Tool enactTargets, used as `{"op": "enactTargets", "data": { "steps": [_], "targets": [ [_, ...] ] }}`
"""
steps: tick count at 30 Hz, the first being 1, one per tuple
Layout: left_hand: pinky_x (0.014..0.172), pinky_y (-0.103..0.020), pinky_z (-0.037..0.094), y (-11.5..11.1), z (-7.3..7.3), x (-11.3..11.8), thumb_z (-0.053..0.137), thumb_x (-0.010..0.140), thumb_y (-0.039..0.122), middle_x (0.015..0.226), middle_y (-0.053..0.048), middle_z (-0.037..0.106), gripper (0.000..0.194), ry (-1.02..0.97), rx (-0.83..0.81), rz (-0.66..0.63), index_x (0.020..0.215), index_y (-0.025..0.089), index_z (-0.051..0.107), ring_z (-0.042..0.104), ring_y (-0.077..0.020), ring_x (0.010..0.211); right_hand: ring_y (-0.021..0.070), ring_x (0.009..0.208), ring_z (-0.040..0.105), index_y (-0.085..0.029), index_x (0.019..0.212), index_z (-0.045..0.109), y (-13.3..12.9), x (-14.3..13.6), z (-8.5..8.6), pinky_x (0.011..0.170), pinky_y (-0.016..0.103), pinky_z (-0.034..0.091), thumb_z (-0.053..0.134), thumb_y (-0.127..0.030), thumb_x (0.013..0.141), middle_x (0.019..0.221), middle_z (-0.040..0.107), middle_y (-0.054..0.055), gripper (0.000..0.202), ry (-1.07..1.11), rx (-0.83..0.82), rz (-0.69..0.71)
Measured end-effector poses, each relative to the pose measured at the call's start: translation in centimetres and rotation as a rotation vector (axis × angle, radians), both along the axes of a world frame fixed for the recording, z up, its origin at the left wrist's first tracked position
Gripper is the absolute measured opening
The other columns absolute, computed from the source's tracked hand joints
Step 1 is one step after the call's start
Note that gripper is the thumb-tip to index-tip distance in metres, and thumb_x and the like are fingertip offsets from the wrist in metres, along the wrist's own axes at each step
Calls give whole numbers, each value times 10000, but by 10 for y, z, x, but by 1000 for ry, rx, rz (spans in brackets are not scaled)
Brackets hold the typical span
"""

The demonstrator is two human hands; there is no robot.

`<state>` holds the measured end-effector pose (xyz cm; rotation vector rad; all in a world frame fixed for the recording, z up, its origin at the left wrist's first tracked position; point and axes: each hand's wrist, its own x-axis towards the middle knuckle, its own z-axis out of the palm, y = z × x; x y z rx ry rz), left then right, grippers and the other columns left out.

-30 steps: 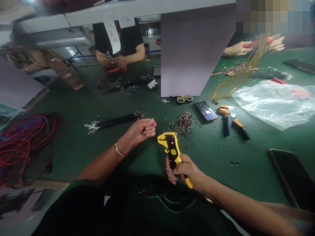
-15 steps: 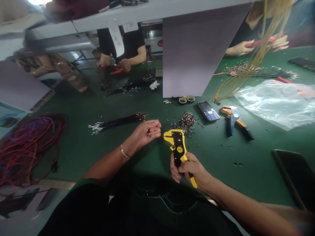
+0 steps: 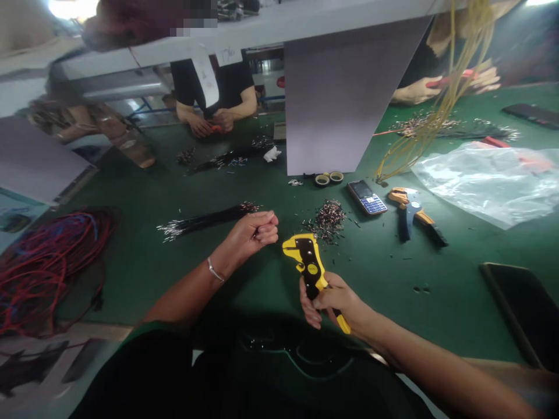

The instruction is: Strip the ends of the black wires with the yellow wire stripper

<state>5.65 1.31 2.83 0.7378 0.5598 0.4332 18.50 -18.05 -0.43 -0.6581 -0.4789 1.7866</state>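
Note:
My left hand (image 3: 257,228) is closed in a pinch just left of the tool; whatever lies between its fingers is too small or hidden to make out. In my right hand (image 3: 334,297) sits a yellow and black wire stripper (image 3: 311,265), its jaws pointing left toward my left fingertips, a small gap apart from them. A bundle of black wires (image 3: 205,222) with bare, shiny ends lies on the green table (image 3: 375,279), behind my left wrist. Beyond the stripper's head is a heap of short wire offcuts (image 3: 331,218).
A keypad phone (image 3: 367,196), blue-orange wire strippers (image 3: 413,212) and a clear plastic bag (image 3: 489,180) lie to the right, with a dark smartphone (image 3: 519,308) nearer. Red and blue cable coils (image 3: 52,262) lie left. A grey partition (image 3: 340,105) stands ahead; co-workers' hands (image 3: 212,123) work beyond.
Both my hands and the wire stripper have shifted slightly left. My grips look the same. Across the table, a co-worker's hands have come closer together.

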Motion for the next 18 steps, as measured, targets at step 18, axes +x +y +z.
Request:
{"op": "enactTargets", "data": {
  "steps": [18],
  "targets": [
    [379, -144, 287, -4, 8, -1, 567, 836, 105, 458, 65, 291, 205, 32, 39, 46, 635, 74, 593, 265, -28, 372, 107, 436, 492, -123, 786, 586, 1, 6, 0, 419, 257, 443, 491, -35, 537, 583, 562, -7, 281, 13, 60, 20]
  ]
}}
